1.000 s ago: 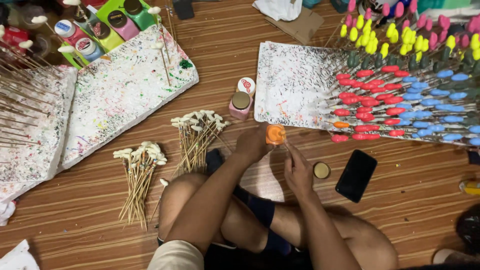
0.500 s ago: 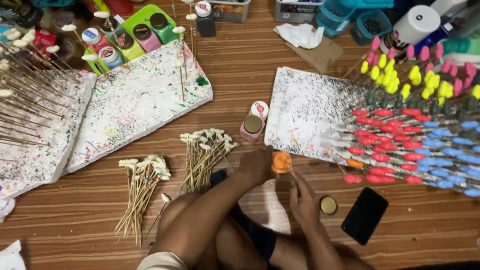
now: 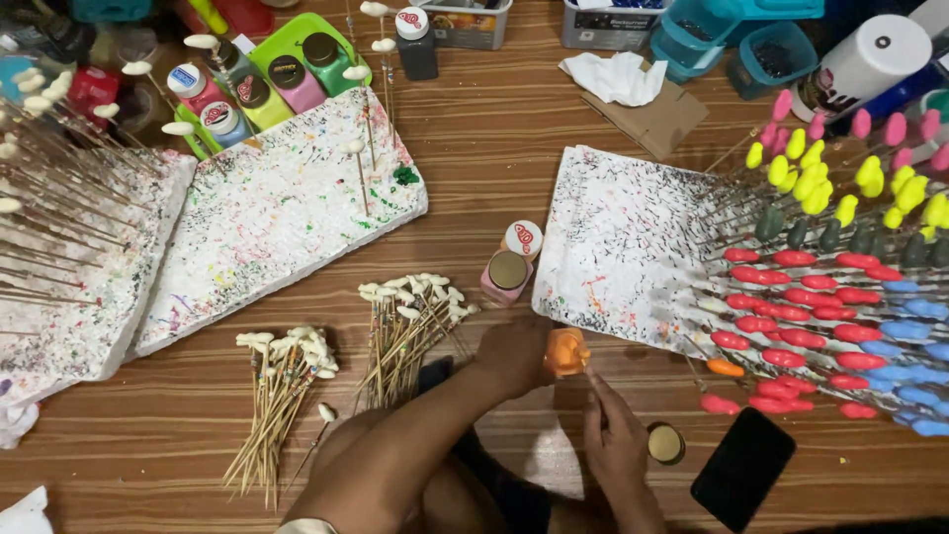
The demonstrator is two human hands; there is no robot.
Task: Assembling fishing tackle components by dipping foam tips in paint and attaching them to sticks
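Observation:
My left hand [image 3: 514, 351] grips a small orange paint bottle [image 3: 566, 353] just above the wooden floor, in front of my folded legs. My right hand [image 3: 613, 435] is just below and to the right of it, pinching a thin wooden stick [image 3: 594, 384] whose upper end points into the bottle's mouth; the tip is hidden. A round gold lid [image 3: 665, 443] lies on the floor by my right hand. Two bundles of white-tipped sticks [image 3: 405, 321] [image 3: 282, 381] lie to the left of my left hand.
A paint-speckled white foam board [image 3: 618, 237] at right holds several sticks with red, blue, yellow, green and pink tips [image 3: 820, 297]. A pink paint bottle [image 3: 507, 273] stands behind my left hand. More foam boards [image 3: 277, 213], a green tray of bottles [image 3: 267, 74] and a black phone [image 3: 743, 468] lie around.
The view has tipped, so everything sits lower in the frame. My hands keep the same hold on the orange bottle and the stick.

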